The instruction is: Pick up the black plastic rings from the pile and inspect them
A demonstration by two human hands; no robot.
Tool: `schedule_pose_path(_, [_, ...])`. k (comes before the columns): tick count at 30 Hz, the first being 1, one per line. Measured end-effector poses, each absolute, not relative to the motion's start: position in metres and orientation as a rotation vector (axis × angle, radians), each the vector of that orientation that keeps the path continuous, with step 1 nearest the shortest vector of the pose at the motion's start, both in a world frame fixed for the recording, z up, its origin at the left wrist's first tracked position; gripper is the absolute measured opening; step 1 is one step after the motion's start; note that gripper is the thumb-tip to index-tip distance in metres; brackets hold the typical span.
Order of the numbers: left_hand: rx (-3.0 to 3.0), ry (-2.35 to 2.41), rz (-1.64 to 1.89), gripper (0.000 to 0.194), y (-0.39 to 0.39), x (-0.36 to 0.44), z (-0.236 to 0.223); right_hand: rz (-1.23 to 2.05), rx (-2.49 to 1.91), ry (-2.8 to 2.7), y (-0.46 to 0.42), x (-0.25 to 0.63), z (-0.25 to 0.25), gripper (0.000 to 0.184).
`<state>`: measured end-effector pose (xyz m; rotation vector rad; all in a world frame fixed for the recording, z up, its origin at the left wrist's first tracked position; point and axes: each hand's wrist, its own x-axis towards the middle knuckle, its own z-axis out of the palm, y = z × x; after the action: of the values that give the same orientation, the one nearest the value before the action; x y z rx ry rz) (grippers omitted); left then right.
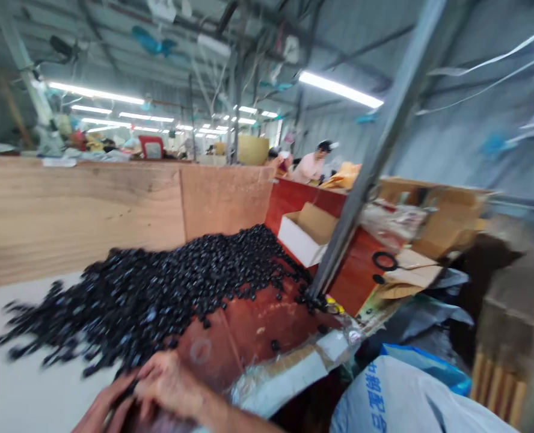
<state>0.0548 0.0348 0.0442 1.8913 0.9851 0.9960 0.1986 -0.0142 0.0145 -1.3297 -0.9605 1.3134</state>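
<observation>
Currently: my left hand [102, 409], my right hand [170, 385], fingers [147, 376] curled, grip unclear, beside a heap of glossy black pieces [168, 300].

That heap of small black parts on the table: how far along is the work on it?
Done: hard to say. The heap of small black parts lies thinly spread at its left end, and a white cardboard box stands open, its contents hidden. In hand: the person's hands are together at the heap's near edge, apparently around a dark piece. Left: most of the heap still lies across the white tabletop and red board.
</observation>
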Motion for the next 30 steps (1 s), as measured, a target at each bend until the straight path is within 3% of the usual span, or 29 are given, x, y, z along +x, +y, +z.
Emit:
schedule_pose_path(3, [1.944,0.994,0.834,0.029,0.017,0.032,0.037,1.357,-1.323,-1.046,-0.024,0.204,0.018,0.023])
schedule_pose_path(7, [1.983,0.863,0.379,0.019,-0.005,0.005,0.042,0.769,-1.568,-0.926,-0.012,0.219,-0.001,0.03])
schedule_pose_path(12, [2.038,0.67,0.173,0.013,-0.017,-0.016,0.056,0.413,-1.64,-0.971,-0.008,0.229,-0.017,0.012])
schedule_pose_path(15, [1.933,0.85,0.279,0.028,-0.007,-0.011,0.048,0.321,-1.652,-1.072,-0.011,0.233,-0.019,0.012])
schedule_pose_path(19, [1.964,1.117,0.736,0.025,0.013,0.02,0.024,0.078,-1.718,-1.105,-0.014,0.237,-0.019,0.022])
schedule_pose_path(23, [2.178,1.043,0.844,0.03,0.025,0.041,0.006,0.087,-1.741,-1.291,-0.016,0.233,-0.02,0.038])
schedule_pose_path(27, [2.048,1.055,0.831,0.019,0.029,0.029,-0.003,0.123,-1.722,-1.48,-0.018,0.226,-0.019,0.03])
schedule_pose_path(30, [1.678,1.074,0.797,0.022,0.027,0.014,-0.004,0.15,-1.678,-1.566,-0.019,0.223,-0.017,0.024])
